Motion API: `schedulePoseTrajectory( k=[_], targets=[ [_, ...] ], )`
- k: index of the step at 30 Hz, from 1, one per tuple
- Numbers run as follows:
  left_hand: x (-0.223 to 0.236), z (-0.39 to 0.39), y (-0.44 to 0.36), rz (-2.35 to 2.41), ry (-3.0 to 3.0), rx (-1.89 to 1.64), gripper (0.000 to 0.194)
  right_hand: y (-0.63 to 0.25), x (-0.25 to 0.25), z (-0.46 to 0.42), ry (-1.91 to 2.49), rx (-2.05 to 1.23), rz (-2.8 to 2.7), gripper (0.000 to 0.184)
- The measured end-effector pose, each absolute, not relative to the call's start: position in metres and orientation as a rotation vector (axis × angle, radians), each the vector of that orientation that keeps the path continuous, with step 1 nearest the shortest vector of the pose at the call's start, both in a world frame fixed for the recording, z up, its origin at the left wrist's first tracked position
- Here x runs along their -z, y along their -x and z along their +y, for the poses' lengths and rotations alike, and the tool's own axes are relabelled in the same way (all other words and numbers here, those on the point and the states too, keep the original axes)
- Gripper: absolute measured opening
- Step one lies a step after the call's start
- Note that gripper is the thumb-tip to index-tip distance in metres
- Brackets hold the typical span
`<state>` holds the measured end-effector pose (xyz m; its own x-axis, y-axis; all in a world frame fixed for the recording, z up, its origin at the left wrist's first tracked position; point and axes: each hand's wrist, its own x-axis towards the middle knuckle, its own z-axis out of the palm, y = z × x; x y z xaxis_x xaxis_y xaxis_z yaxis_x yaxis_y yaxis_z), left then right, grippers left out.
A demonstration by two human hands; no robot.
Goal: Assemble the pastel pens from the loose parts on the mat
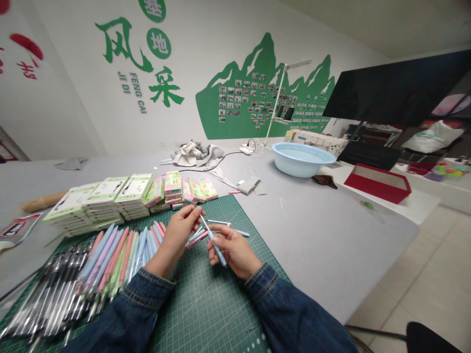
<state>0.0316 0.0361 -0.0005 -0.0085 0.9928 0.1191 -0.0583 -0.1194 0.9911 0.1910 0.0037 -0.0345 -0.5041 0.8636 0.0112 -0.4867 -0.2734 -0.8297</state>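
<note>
The blue pen [211,235] is slanting between both hands. The left hand [182,225] pinches its thin far end; the right hand [234,248] holds its thicker near part.

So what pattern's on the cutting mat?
Green cutting mat with a pale grid; head view.

Single head-worn view, looking forward and down, left hand [183,226] and right hand [233,247] near, wall [209,37] far off

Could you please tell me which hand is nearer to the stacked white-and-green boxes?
The left hand: it is to the right of the boxes and nearer the camera. The right hand is farther right, past the left one.
</note>
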Motion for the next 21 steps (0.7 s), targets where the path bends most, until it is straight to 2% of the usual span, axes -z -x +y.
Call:
schedulePoseTrajectory(
  k=[2, 6, 8, 12, 14, 18, 21],
  targets=[
    [-0.003, 0.039, -0.024, 1.126, -1.184, -1.485, 0.031, -0.191, 0.035, 0.003, 0.568, -1.940, -1.025, 0.043],
    [-0.008, 0.044, -0.007, 1.172, -1.189, -1.594, 0.031, -0.193, 0.037, 0.005, 0.655, -1.879, -0.929, 0.033],
    [-0.007, 0.046, -0.003, 1.307, -1.375, -1.421, 0.033, -0.194, 0.038, 0.007, 0.694, -1.796, -0.829, 0.030],
    [0.004, 0.043, -0.010, 1.545, -1.949, -0.821, 0.038, -0.197, 0.041, 0.013, 0.754, -1.684, -0.663, 0.031],
    [0.013, 0.038, -0.019, 1.588, -2.130, -0.623, 0.033, -0.197, 0.042, 0.014, 0.758, -1.650, -0.613, 0.030],
    [0.029, 0.031, -0.032, 1.714, -2.307, -0.469, 0.012, -0.197, 0.043, 0.017, 0.767, -1.583, -0.532, 0.027],
    [0.034, 0.030, -0.034, 1.796, -2.335, -0.474, 0.007, -0.196, 0.044, 0.018, 0.774, -1.564, -0.490, 0.026]
  ],
)
